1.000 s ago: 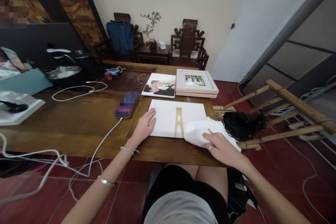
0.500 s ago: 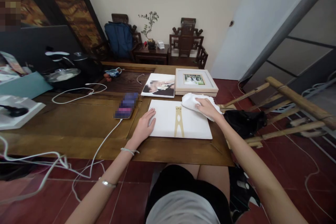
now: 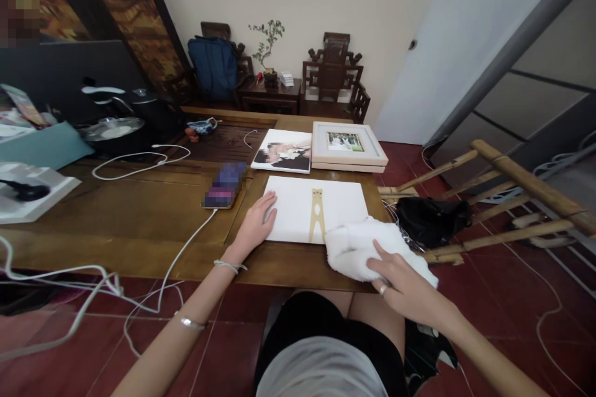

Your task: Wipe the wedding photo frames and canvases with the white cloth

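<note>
A white panel [image 3: 293,211] lies flat near the front edge of the wooden table, with a gold-coloured stand piece [image 3: 317,214] on its face. My left hand [image 3: 257,218] rests with fingers stretched along the panel's left edge. In my right hand [image 3: 395,279] is a bunched white cloth [image 3: 363,248], which covers the panel's near right corner and hangs past the table edge. The thumb and part of the fingers press into the cloth; the other fingertips are hidden.
Behind the panel lie a photo print [image 3: 284,152] and stacked picture frames [image 3: 349,146]. A phone [image 3: 226,186] with a white charging cable [image 3: 184,248] is to the left. A bamboo rack [image 3: 521,192] and a black bag [image 3: 433,220] stand right of the table.
My right hand has drawn the white cloth from the panel's far right corner toward me to its near right corner. My left hand has stayed at the left edge.
</note>
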A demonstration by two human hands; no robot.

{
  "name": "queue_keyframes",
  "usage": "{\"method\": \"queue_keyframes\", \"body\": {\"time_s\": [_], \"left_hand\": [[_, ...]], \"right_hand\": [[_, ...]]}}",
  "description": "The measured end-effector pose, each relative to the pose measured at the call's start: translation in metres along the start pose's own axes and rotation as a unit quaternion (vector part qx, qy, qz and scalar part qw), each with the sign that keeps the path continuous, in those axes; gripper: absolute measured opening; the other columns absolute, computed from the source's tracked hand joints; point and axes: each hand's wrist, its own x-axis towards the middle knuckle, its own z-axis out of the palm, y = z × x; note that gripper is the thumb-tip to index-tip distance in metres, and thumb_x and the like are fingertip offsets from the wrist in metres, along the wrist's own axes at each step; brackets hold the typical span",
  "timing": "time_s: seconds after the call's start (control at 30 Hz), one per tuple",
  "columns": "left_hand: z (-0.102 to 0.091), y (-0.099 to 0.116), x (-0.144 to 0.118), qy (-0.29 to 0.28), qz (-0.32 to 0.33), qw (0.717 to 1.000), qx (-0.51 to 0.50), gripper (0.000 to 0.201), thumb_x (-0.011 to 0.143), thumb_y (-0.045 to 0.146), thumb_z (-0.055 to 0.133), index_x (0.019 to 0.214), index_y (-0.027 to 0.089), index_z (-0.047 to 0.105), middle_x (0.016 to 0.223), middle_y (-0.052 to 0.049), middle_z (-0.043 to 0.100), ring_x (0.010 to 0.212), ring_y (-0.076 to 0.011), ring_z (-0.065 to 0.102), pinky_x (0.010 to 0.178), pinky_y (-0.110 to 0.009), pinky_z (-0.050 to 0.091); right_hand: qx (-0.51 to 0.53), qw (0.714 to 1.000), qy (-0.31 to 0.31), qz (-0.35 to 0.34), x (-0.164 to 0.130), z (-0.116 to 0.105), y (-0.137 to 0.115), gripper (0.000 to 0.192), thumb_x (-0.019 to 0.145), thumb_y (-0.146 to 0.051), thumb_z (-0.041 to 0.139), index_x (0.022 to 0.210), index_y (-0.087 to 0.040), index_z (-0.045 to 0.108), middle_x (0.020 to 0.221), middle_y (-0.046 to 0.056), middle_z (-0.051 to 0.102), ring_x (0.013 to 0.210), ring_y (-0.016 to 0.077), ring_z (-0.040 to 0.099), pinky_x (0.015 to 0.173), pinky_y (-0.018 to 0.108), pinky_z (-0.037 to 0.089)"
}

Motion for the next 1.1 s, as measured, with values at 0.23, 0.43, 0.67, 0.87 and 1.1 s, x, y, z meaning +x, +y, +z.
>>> {"method": "queue_keyframes", "body": {"time_s": [0.23,0.43,0.67,0.87,1.1], "left_hand": [[-0.001,0.001,0.000,-0.003,-0.004,1.000,-0.002,0.037,0.085,0.026,0.044,0.114,0.009,0.060,0.129,-0.016,0.055,0.124,-0.0254,0.047,0.108,-0.043,0.033],[-0.002,0.002,0.000,-0.006,-0.009,1.000,0.000,0.038,0.085,0.026,0.044,0.115,0.008,0.059,0.129,-0.017,0.055,0.124,-0.0242,0.048,0.109,-0.041,0.033],[-0.002,0.002,0.000,-0.005,-0.005,1.000,-0.001,0.038,0.085,0.026,0.044,0.115,0.008,0.059,0.129,-0.017,0.054,0.124,-0.0241,0.047,0.108,-0.041,0.034],[-0.002,0.003,0.000,0.000,-0.007,1.000,-0.006,0.039,0.085,0.026,0.044,0.115,0.006,0.059,0.129,-0.018,0.055,0.124,-0.0248,0.048,0.109,-0.042,0.033],[-0.001,0.002,0.000,-0.003,-0.004,1.000,0.000,0.037,0.085,0.026,0.043,0.115,0.010,0.059,0.130,-0.015,0.054,0.124,-0.0241,0.048,0.108,-0.043,0.034]], "right_hand": [[0.039,0.992,0.122,-0.021,0.079,-0.022,0.027,0.016,0.075,-0.019,0.040,0.073,-0.019,0.056,0.075,0.006,0.060,0.082,0.0245,0.055,0.077,0.032,0.039],[0.067,0.980,0.188,-0.019,0.168,-0.038,0.036,0.017,0.074,-0.017,0.037,0.075,-0.018,0.054,0.085,0.008,0.063,0.082,0.0233,0.054,0.074,0.030,0.036],[0.074,0.980,0.179,-0.043,0.145,-0.003,-0.004,0.020,0.075,-0.014,0.036,0.076,-0.020,0.055,0.071,0.002,0.059,0.076,0.0219,0.055,0.084,0.035,0.036],[0.070,0.991,0.088,-0.068,0.060,0.015,-0.036,0.023,0.075,-0.010,0.038,0.082,-0.020,0.057,0.077,0.003,0.060,0.081,0.0225,0.055,0.096,0.043,0.031],[0.067,0.991,0.081,-0.082,0.065,0.007,-0.035,0.018,0.075,-0.011,0.039,0.072,-0.021,0.053,0.069,0.001,0.058,0.080,0.0220,0.056,0.096,0.040,0.032]]}}
